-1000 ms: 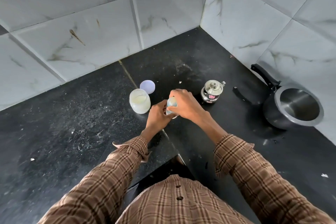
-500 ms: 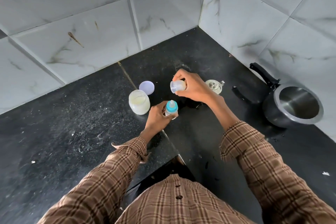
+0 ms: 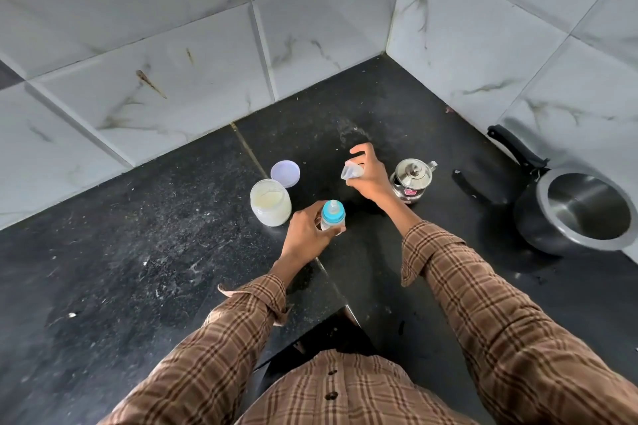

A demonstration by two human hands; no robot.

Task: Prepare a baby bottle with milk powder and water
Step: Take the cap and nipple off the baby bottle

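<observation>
The task appears to be at an early stage. The baby bottle stands upright on the black tabletop, near its middle, and is gripped around its body by the left hand. Its blue collar and teat are seen in place on top, so the bottle is judged not yet opened for filling. A clear cap, apparently the bottle's cover, is held in the curled fingers of the right hand, above the tabletop and beyond the bottle.

Just to the left of the bottle, an open jar of milk powder is set, with pale powder visible inside. Its round lid lies flat just behind it. A small steel kettle, lid on, stands beside the right hand; water is presumably kept in it, though this cannot be confirmed.

No powder or water can be made out inside the bottle. Left to be done, by this reading: the cap set aside, the collar unscrewed, powder and water added, the bottle closed and shaken.
</observation>
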